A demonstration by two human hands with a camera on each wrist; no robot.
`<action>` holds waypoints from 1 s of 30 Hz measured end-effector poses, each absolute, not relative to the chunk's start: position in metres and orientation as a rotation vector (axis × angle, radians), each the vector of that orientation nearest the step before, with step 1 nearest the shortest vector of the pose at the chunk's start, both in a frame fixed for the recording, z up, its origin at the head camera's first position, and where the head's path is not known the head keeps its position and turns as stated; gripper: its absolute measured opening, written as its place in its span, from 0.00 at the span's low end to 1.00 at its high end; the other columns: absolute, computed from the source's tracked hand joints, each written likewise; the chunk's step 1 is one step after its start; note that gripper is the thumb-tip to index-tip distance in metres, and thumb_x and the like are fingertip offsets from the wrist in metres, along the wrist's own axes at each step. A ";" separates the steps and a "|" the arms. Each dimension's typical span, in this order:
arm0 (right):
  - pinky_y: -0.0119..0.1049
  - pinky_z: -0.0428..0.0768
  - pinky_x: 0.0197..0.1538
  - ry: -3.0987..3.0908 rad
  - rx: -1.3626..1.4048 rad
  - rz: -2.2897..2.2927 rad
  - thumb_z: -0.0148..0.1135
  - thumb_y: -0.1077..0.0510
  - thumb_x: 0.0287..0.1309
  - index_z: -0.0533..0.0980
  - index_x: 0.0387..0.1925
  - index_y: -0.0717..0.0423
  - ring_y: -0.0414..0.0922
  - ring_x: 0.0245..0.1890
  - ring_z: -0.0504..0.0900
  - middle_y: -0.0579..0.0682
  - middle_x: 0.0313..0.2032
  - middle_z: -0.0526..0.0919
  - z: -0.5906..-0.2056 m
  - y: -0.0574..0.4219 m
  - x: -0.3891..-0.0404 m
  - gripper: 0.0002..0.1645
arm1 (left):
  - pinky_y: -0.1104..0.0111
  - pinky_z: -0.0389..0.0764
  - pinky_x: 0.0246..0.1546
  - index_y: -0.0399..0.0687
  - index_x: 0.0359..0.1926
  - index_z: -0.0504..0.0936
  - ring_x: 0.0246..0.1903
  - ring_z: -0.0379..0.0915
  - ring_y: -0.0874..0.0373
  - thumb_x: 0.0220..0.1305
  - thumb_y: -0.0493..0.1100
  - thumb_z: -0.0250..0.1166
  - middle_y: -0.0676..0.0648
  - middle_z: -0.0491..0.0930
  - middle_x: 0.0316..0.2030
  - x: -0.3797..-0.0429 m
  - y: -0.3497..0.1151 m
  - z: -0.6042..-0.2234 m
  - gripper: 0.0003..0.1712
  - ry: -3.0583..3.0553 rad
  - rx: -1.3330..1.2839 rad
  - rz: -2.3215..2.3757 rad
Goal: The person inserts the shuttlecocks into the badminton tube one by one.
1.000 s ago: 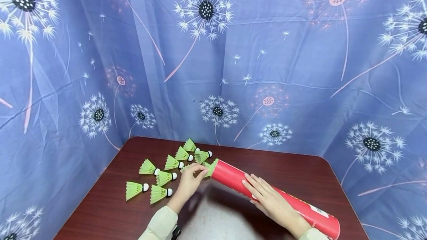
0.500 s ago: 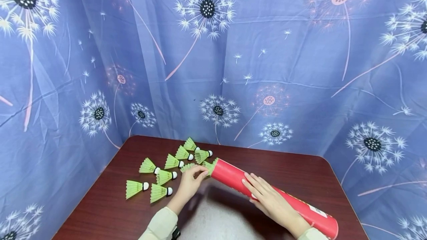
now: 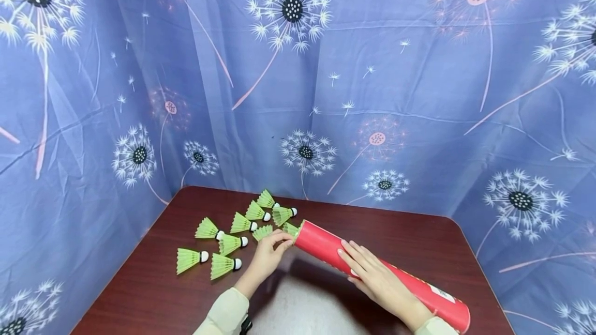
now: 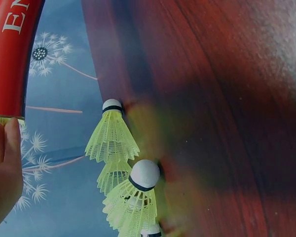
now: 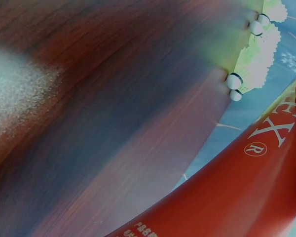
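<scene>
My right hand [image 3: 374, 280] holds a long red shuttlecock tube [image 3: 321, 244] from above, fingers laid across its side. The tube slants from upper left to lower right, its mouth on the left. At that mouth the thumb and fingers of my left hand [image 3: 266, 256] pinch the skirt of a yellow-green shuttlecock [image 3: 291, 229], which sits mostly inside the tube. Its cork is hidden. In the left wrist view, fingertips of the left hand [image 4: 5, 168] touch the end of the tube [image 4: 10, 64]. The right wrist view shows the tube [image 5: 237, 182] close up.
Several yellow-green shuttlecocks [image 3: 231, 244] with white corks lie on the dark red-brown table [image 3: 149, 273], left of and behind my left hand. One shuttlecock [image 3: 263, 231] is partly covered by that hand. A blue dandelion-print curtain [image 3: 372, 66] surrounds the table.
My left hand has shifted slightly right toward the tube's mouth, and the pinched shuttlecock has slid further in. The right hand and tube stay almost in place.
</scene>
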State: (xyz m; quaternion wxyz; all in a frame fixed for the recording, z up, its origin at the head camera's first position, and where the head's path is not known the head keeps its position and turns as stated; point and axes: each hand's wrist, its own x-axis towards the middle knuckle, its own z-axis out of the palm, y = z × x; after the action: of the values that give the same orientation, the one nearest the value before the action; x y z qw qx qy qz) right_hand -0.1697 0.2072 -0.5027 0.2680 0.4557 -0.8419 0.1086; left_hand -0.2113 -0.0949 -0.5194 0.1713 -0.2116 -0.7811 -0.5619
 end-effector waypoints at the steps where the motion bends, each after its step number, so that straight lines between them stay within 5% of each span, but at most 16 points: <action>1: 0.37 0.53 0.71 -2.277 1.229 0.295 0.37 0.42 0.74 0.64 0.68 0.60 0.56 0.66 0.64 0.60 0.67 0.65 -0.503 0.207 -0.170 0.33 | 0.72 0.75 0.29 0.45 0.34 0.85 0.28 0.70 0.63 0.58 0.32 0.66 0.51 0.79 0.29 -0.212 -0.095 -0.520 0.05 -2.217 -0.613 -1.583; 7: 0.36 0.51 0.71 -2.261 1.239 0.314 0.37 0.43 0.74 0.65 0.67 0.60 0.57 0.65 0.66 0.60 0.67 0.65 -0.504 0.206 -0.169 0.33 | 0.72 0.74 0.29 0.43 0.34 0.85 0.29 0.71 0.61 0.58 0.31 0.65 0.46 0.81 0.30 -0.212 -0.095 -0.523 0.05 -2.227 -0.630 -1.543; 14: 0.36 0.51 0.71 -2.246 1.241 0.316 0.37 0.43 0.74 0.65 0.67 0.60 0.54 0.68 0.62 0.60 0.67 0.66 -0.505 0.205 -0.169 0.32 | 0.68 0.77 0.31 0.34 0.34 0.84 0.31 0.75 0.47 0.56 0.25 0.63 0.39 0.81 0.31 -0.200 -0.093 -0.504 0.06 -2.216 -0.683 -1.501; 21: 0.38 0.53 0.71 -2.217 1.245 0.318 0.37 0.44 0.74 0.66 0.66 0.61 0.58 0.63 0.68 0.60 0.66 0.66 -0.506 0.204 -0.170 0.32 | 0.65 0.79 0.36 0.32 0.35 0.84 0.35 0.77 0.46 0.57 0.24 0.62 0.39 0.82 0.34 -0.192 -0.095 -0.489 0.07 -2.233 -0.721 -1.475; 30: 0.36 0.50 0.71 -2.254 1.242 0.296 0.36 0.43 0.74 0.65 0.67 0.60 0.55 0.67 0.63 0.60 0.67 0.66 -0.507 0.205 -0.170 0.33 | 0.67 0.79 0.35 0.33 0.36 0.84 0.34 0.78 0.47 0.59 0.25 0.61 0.41 0.82 0.33 -0.197 -0.105 -0.496 0.07 -2.234 -0.651 -1.532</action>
State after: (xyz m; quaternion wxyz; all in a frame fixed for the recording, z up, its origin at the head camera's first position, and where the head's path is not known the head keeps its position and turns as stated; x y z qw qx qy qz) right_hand -0.1702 0.2051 -0.5065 0.2720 0.4613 -0.8374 0.1099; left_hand -0.1972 -0.1046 -0.4959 0.1770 -0.2299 -0.7893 -0.5411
